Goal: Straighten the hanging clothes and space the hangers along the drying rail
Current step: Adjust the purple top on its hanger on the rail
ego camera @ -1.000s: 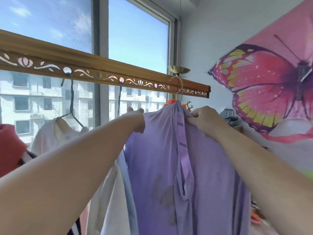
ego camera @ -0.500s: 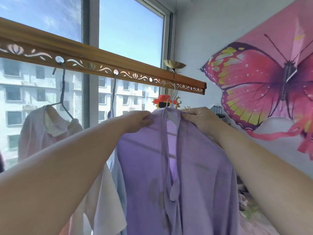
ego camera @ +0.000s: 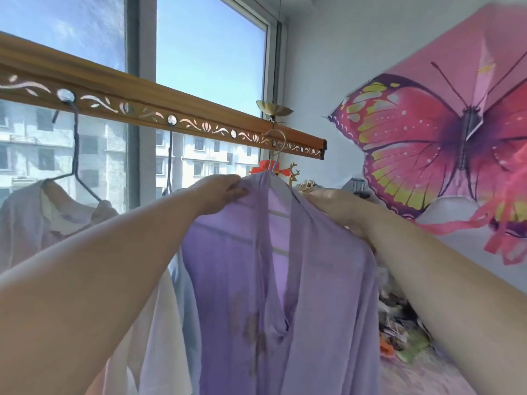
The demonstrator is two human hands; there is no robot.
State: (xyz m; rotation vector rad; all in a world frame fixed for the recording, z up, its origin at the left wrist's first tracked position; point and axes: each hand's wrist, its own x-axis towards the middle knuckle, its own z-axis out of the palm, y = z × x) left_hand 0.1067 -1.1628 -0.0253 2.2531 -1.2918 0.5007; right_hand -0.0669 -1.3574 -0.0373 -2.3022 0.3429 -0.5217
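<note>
A sheer purple garment hangs from a wire hanger near the right end of the ornate wooden drying rail. My left hand pinches the fabric at its left shoulder. My right hand grips the right shoulder, fingers partly under the cloth. To the left, a pale lilac shirt hangs on a dark hanger. Between them another dark hanger carries a light blue garment, mostly hidden behind my left arm.
A large window lies behind the rail. A pink butterfly kite covers the white wall at right. A brass fitting hangs above the rail's right end. Cluttered items lie low at right, and small ornaments behind the garment.
My hands have moved apart along the purple garment's shoulders and its neckline has opened. The view has shifted a little to the right, so the pale shirt sits further left in frame.
</note>
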